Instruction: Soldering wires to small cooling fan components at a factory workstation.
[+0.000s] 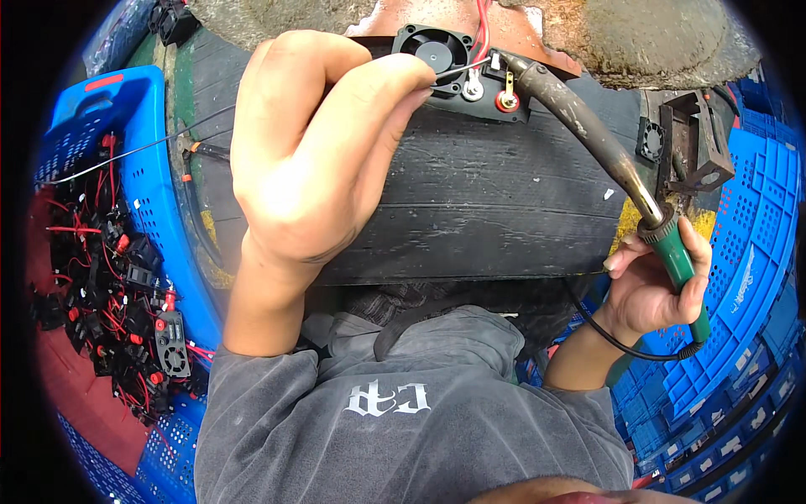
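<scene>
My left hand pinches a thin solder wire between thumb and forefinger, and the wire's long tail runs off to the left. My right hand grips a soldering iron by its green handle. The iron's tip and the end of the solder meet near a small white-and-black part on a black panel. That panel carries a square black fan, a silver terminal and a red-ringed brass terminal. Red wires rise behind it. The exact contact point is too small to make out.
A blue crate on the left holds several black fan units with red wires. The black bench lies before me. Right of it sit a rusty metal bracket, another fan and blue crates. The iron's black cord loops low.
</scene>
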Demonstrator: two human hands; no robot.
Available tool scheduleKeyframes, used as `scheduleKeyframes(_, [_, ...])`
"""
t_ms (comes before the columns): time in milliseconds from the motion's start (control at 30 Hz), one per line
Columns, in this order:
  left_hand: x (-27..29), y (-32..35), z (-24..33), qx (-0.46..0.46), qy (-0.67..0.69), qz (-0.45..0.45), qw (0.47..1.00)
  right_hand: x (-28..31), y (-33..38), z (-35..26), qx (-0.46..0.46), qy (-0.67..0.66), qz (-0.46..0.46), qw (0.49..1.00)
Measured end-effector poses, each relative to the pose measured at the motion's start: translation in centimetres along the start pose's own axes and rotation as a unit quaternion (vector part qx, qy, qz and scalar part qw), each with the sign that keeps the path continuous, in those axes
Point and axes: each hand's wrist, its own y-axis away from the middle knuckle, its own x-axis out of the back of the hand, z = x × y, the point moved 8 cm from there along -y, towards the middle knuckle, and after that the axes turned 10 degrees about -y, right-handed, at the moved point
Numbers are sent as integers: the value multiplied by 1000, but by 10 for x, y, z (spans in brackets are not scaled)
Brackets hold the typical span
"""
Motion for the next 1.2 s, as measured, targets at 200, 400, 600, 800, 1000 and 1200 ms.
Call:
scheduleKeyframes(200, [1,0,0,8,0,1,1000,-2,0,-1,-1,-8,-3,1000])
scheduleKeyframes(400, [0,0,-1,9,4,7,1000,-1,1,0,-4,-2,-10,1000])
scheduleKeyframes(600, [1,1,-2,8,4,4,1000,-2,-2,0,-5,10,-7,1000])
scheduleKeyframes(800, [0,0,0,7,6,3,1000,-2,-2,-2,-5,17,-3,1000])
scheduleKeyframes(1000, [3,1,-1,19,5,8,1000,-4,-1,-3,-3,18,-8,1000])
scheduleKeyframes(1200, [2,1,0,11,28,21,999,2,3,-8,11,19,21,1000])
